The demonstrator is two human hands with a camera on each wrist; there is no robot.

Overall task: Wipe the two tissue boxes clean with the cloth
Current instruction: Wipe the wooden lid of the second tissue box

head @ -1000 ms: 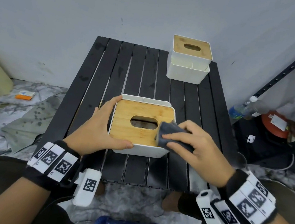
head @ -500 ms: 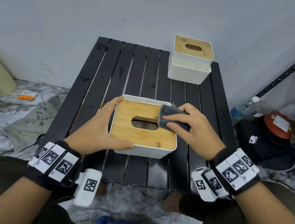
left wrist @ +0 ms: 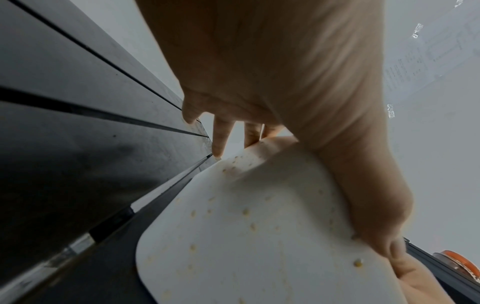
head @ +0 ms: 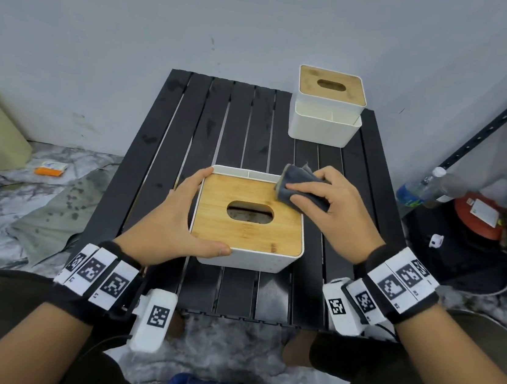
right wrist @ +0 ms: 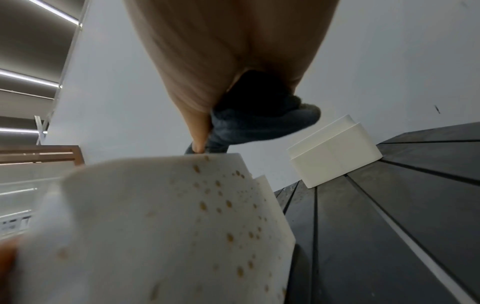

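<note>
A white tissue box with a bamboo lid (head: pixel 245 232) stands near the front of the black slatted table (head: pixel 188 139). My left hand (head: pixel 176 214) grips its left side, thumb along the front edge and fingers at the far left corner. My right hand (head: pixel 334 201) holds a folded dark grey cloth (head: pixel 294 187) pressed on the lid's far right corner. Brown specks dot the box's white walls (left wrist: pixel 259 236) (right wrist: pixel 182 226). The cloth (right wrist: pixel 259 123) shows above the box rim in the right wrist view. The second tissue box (head: pixel 328 105) stands at the table's far right corner (right wrist: pixel 335 156).
A grey wall rises right behind the table. A black metal rack (head: pixel 493 125) stands at the right, with a plastic bottle (head: pixel 418 189) and a red item (head: pixel 476 216) on the floor beside it. A grey rag (head: pixel 51 218) lies on the floor at the left.
My right hand has slid the cloth from the lid's near right corner up along the right side to the far right corner. The left hand has kept its grip on the box.
</note>
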